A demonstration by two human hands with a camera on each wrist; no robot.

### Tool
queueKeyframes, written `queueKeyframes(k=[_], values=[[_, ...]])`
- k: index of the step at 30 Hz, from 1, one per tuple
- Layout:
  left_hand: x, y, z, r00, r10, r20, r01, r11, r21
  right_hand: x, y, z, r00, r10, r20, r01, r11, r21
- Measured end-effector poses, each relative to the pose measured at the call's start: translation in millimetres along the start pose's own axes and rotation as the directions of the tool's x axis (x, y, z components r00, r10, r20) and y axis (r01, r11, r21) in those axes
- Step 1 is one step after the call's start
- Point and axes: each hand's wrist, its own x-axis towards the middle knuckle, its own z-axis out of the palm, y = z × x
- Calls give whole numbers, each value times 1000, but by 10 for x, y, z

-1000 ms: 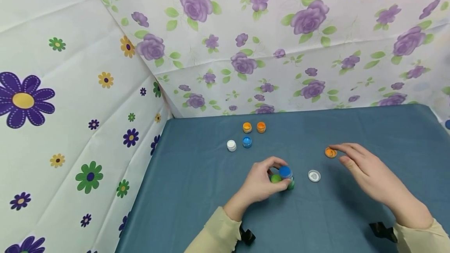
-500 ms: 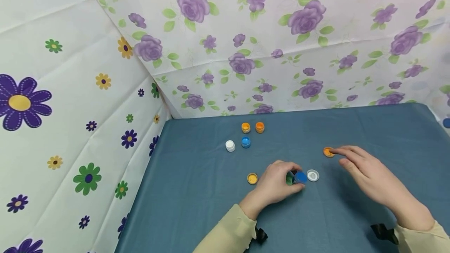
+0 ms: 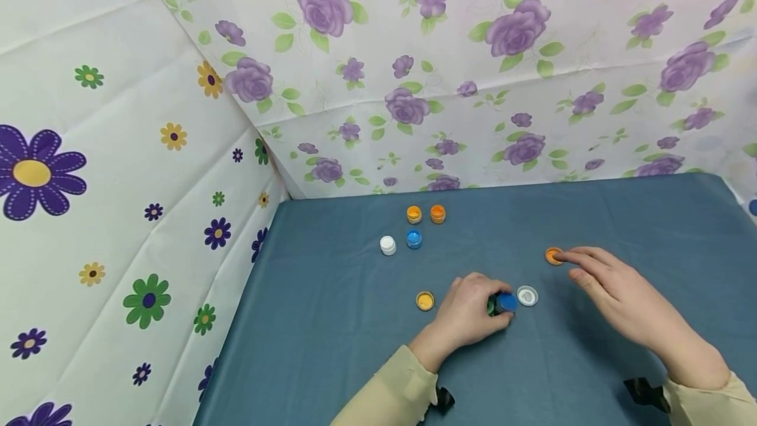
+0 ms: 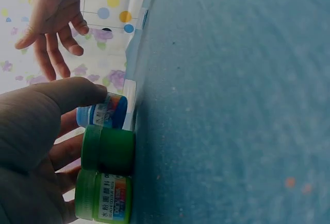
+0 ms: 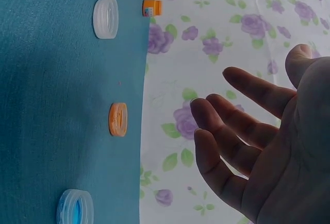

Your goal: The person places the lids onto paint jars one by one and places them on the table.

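My left hand [image 3: 467, 311] curls round several small paint jars at the middle of the table. The left wrist view shows a blue paint jar [image 4: 102, 113] under the thumb, then a dark green paint jar [image 4: 108, 151] and a light green paint jar [image 4: 103, 197] in a row along the fingers. An upturned white lid [image 3: 527, 296] lies just right of the blue jar. My right hand [image 3: 627, 294] hovers above the table, fingers loosely extended and holding nothing. Near its fingertips in the head view lies an orange lid [image 3: 553, 256]; the right wrist view shows them apart.
Farther back stand a yellow jar [image 3: 414, 215], an orange jar [image 3: 437, 214], a blue jar [image 3: 414, 239] and a white jar [image 3: 388, 245]. A yellow lid [image 3: 424, 301] lies left of my left hand. The right wrist view shows a clear lid with blue inside [image 5: 75, 208].
My left hand has slid right with the jars, close to the white lid, and the yellow lid behind it has come into view. My right hand has barely moved.
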Motion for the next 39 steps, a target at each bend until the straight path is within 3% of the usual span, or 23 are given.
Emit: queueKeyframes(k=[9,20,23,27,32,34,36,37,39], values=[[1,2,42,1000,-21,7,20,998,54,-7,4,6,1000,-2,5,2,1000,2],[-33,15,12,998,-54,37,52,997,48,2,12,36,1000,-11,1,11,1000,5],[-59,-6,-40,998,-52,45,52,999,2,7,10,30,1000,-3,-2,3,1000,-1],[-136,-65,-158,999,-40,24,43,991,-123,8,21,16,1000,5,1,-5,1000,-5],[-322,-240,-401,998,-41,-49,24,955,-294,2,39,2,1000,12,9,-12,1000,-2],[-422,-372,-519,992,-82,-100,41,932,-361,3,45,-4,1000,19,18,-19,1000,4],[-521,-542,-628,974,-152,-165,70,904,-421,9,50,-11,999,27,33,-27,1000,8],[-567,-633,-676,960,-202,-196,93,885,-456,13,54,-12,999,33,42,-33,999,9],[-636,-824,-753,916,-304,-261,136,848,-512,19,58,-10,998,41,53,-42,999,6]])
